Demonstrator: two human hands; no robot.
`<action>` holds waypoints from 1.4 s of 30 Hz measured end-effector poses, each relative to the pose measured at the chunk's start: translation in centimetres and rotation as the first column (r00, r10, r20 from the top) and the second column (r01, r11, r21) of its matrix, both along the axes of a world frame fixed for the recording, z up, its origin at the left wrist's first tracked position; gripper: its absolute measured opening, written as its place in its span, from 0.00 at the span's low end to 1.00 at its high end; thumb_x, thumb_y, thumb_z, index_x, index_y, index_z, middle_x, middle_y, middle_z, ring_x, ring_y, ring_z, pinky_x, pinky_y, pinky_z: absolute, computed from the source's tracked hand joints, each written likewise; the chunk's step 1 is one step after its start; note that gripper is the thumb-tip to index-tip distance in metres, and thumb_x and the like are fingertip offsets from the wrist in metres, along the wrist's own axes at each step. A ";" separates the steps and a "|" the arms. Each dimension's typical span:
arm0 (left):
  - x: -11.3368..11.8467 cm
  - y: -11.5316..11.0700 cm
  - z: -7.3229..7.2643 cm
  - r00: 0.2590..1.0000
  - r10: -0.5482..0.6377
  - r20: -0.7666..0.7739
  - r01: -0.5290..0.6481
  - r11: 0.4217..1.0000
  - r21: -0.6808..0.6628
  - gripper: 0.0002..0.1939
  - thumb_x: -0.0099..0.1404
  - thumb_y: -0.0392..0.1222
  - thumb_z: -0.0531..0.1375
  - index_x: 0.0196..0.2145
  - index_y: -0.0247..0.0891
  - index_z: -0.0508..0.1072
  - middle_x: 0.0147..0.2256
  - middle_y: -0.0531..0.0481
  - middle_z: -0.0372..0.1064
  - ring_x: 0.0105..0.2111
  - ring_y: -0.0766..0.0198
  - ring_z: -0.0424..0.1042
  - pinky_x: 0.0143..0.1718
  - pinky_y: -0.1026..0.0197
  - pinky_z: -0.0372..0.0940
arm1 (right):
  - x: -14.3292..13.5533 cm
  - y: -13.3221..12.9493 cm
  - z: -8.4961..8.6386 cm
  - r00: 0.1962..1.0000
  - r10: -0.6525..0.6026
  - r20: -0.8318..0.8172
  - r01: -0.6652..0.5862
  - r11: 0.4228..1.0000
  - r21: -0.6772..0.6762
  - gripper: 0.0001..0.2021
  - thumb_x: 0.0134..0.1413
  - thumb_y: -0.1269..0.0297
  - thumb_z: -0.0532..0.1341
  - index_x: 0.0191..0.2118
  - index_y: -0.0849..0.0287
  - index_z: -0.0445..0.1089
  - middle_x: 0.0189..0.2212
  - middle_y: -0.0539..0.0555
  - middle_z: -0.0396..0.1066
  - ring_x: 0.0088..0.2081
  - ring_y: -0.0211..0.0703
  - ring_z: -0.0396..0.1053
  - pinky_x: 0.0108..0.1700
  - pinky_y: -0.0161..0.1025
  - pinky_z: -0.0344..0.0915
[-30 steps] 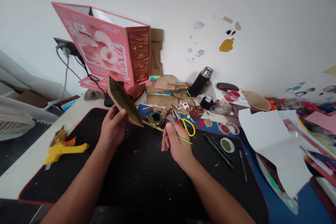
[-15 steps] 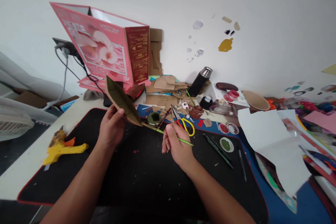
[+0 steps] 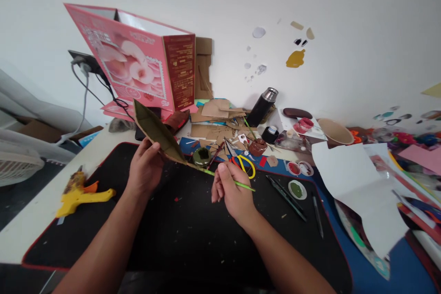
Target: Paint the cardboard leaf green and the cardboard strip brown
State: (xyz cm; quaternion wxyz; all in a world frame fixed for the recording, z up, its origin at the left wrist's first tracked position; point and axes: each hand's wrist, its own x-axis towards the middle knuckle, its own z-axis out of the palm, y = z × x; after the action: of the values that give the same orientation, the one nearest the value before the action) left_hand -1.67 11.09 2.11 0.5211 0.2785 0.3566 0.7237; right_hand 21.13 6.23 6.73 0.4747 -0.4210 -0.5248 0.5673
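My left hand grips the lower edge of a dark green leaf-shaped cardboard piece, raised and tilted over the black mat. My right hand is closed around a thin bright green stick. The stick's far end meets the narrow tip of the green piece; whether it is a brush or a stem I cannot tell. Just behind the hands stands an open jar of dark green paint. Scissors with yellow and red handles lie beyond my right hand.
A yellow glue gun lies at the mat's left. Cardboard scraps, a black flask and a pink box stand behind. Pens, a green paint lid and white paper lie to the right.
The green piece has shifted slightly to the left and tilted a little. My right hand has barely moved, still closed on the stick.
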 end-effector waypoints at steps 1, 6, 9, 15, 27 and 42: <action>0.0 0.0 0.0 1.000 0.005 -0.002 -0.005 1.000 0.003 0.16 0.58 0.45 0.74 0.43 0.43 0.80 0.40 0.51 0.81 0.43 0.52 0.81 0.46 0.51 0.78 | -0.1 0.0 0.1 1.000 0.002 -0.012 -0.002 1.000 -0.003 0.29 0.67 0.33 0.59 0.28 0.56 0.65 0.12 0.41 0.56 0.14 0.35 0.65 0.18 0.30 0.57; 0.2 -0.1 0.1 1.000 -0.014 0.010 0.014 1.000 0.011 0.17 0.57 0.45 0.75 0.44 0.43 0.80 0.42 0.51 0.82 0.43 0.53 0.81 0.46 0.51 0.78 | -0.8 0.1 -0.1 0.997 0.048 -0.058 -0.049 0.999 -0.010 0.29 0.67 0.34 0.60 0.29 0.56 0.65 0.13 0.41 0.57 0.14 0.34 0.65 0.18 0.29 0.58; 0.3 -0.1 0.2 1.000 -0.019 0.018 0.019 1.000 0.016 0.17 0.56 0.45 0.76 0.42 0.44 0.80 0.42 0.51 0.82 0.43 0.52 0.81 0.45 0.50 0.78 | -0.9 0.2 -0.3 0.996 0.051 -0.073 -0.052 0.999 -0.010 0.28 0.67 0.35 0.60 0.29 0.56 0.66 0.13 0.42 0.58 0.14 0.34 0.65 0.18 0.29 0.59; 0.4 -0.2 0.2 0.999 -0.044 0.013 0.044 0.999 0.026 0.17 0.56 0.45 0.76 0.42 0.44 0.80 0.41 0.51 0.81 0.42 0.54 0.80 0.45 0.51 0.78 | -1.0 0.4 0.2 0.994 0.001 -0.109 -0.001 1.000 0.001 0.27 0.67 0.36 0.61 0.29 0.56 0.66 0.14 0.42 0.59 0.14 0.33 0.64 0.17 0.29 0.58; 0.2 -0.1 -0.1 0.999 -0.039 -0.011 0.039 0.999 0.031 0.17 0.57 0.45 0.76 0.43 0.43 0.80 0.40 0.51 0.80 0.39 0.57 0.80 0.43 0.53 0.78 | -0.6 0.4 -0.5 0.997 0.035 -0.063 -0.035 0.999 0.009 0.28 0.68 0.36 0.59 0.29 0.56 0.65 0.13 0.41 0.56 0.14 0.34 0.64 0.18 0.29 0.58; 0.9 -0.4 -0.2 0.999 -0.034 -0.022 0.034 0.999 -0.022 0.19 0.55 0.43 0.76 0.44 0.44 0.81 0.44 0.49 0.80 0.38 0.60 0.77 0.37 0.60 0.74 | -2.1 0.6 0.4 0.992 0.050 -0.118 -0.050 0.999 -0.002 0.28 0.67 0.35 0.60 0.30 0.56 0.66 0.15 0.43 0.61 0.15 0.34 0.64 0.18 0.30 0.59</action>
State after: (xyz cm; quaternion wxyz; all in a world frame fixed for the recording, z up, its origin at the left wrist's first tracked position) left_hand -0.81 10.67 1.91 0.5323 0.2870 0.3654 0.7076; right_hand 19.07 6.81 7.14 0.4894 -0.3748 -0.5050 0.6041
